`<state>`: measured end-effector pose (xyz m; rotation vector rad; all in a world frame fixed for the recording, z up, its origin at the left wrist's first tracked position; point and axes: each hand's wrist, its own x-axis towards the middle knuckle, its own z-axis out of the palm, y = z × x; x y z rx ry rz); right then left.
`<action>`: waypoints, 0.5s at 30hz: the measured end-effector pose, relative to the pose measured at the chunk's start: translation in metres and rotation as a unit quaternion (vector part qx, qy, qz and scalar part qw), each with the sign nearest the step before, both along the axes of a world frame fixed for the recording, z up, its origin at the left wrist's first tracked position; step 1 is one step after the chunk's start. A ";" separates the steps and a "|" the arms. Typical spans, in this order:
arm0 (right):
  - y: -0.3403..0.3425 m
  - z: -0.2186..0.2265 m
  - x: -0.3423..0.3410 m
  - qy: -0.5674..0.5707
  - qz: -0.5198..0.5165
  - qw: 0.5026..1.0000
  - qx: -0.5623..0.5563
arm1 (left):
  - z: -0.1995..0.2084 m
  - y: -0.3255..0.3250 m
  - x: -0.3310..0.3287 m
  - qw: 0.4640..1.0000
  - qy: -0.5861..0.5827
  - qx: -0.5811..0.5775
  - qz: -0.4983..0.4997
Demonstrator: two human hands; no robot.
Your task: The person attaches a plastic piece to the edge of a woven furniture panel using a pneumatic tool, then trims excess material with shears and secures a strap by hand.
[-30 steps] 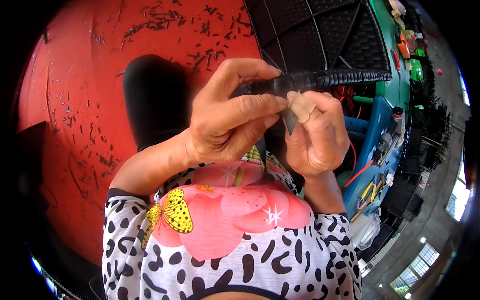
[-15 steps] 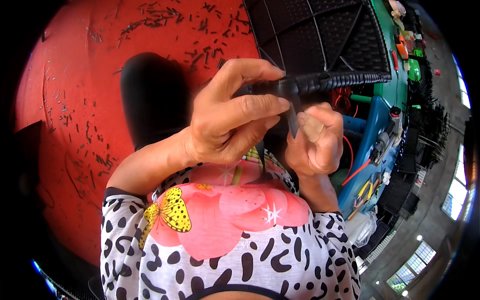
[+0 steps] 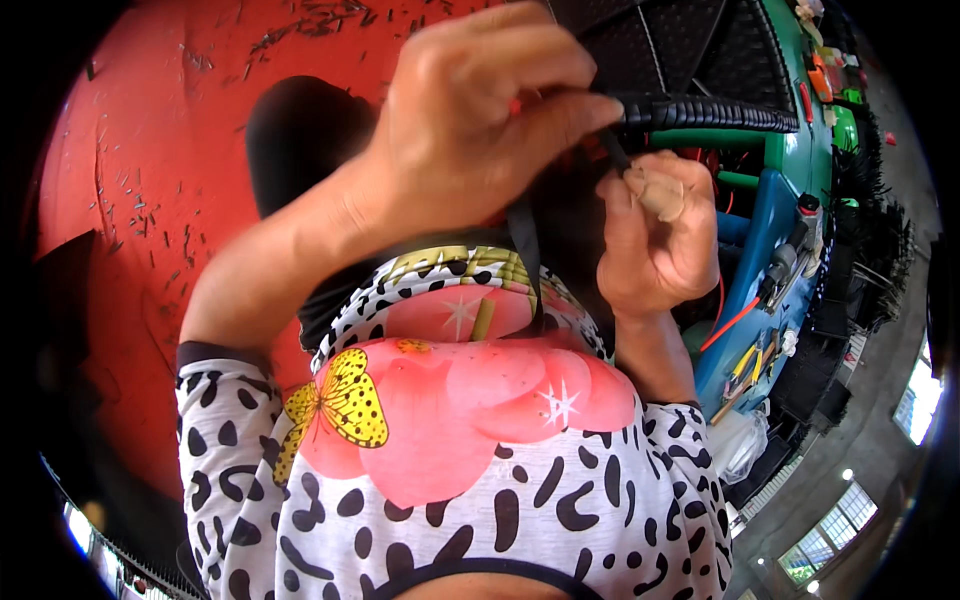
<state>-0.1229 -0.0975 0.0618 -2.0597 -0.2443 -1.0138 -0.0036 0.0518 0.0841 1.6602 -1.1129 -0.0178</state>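
A black bar (image 3: 700, 113), wound with flat black strip, runs to the right from my left hand (image 3: 480, 110). My left hand is closed at the near end of this bar, thumb and fingers pressed together there; it covers the bar's end. From beneath the left thumb a narrow black strip (image 3: 615, 150) slants down to my right hand (image 3: 662, 240). My right thumb and forefinger pinch that strip, the other fingers curled in. Beige tape (image 3: 656, 194) wraps a right fingertip. Another length of black strip (image 3: 524, 250) hangs down in front of my shirt.
A black woven panel (image 3: 740, 60) stands behind the bar, beside a green frame edge (image 3: 790, 60). On the right, a blue surface (image 3: 745, 300) carries a tool with a red hose (image 3: 730, 325) and yellow-handled pliers (image 3: 742, 362). Strip scraps litter the red floor (image 3: 130, 330).
My left hand has risen and turned, its back now over the bar's end. My right hand has shifted right and slightly up, keeping its pinch on the strip.
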 end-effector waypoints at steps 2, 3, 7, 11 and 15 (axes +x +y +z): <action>0.001 0.000 0.003 -0.004 -0.011 1.000 0.021 | 0.007 -0.008 0.008 0.993 0.066 -0.082 -0.051; 0.001 -0.001 0.005 -0.007 -0.011 1.000 0.022 | 0.002 -0.009 0.011 0.982 0.130 -0.107 -0.079; 0.001 -0.005 0.010 -0.004 -0.016 0.999 0.030 | 0.009 -0.007 0.023 0.949 0.288 -0.053 -0.121; 0.000 -0.002 0.011 0.013 -0.023 0.999 0.018 | 0.007 -0.014 0.029 0.910 0.397 -0.033 -0.119; 0.001 -0.003 0.013 0.009 -0.018 0.999 0.034 | 0.004 -0.015 0.032 0.898 0.423 -0.034 -0.118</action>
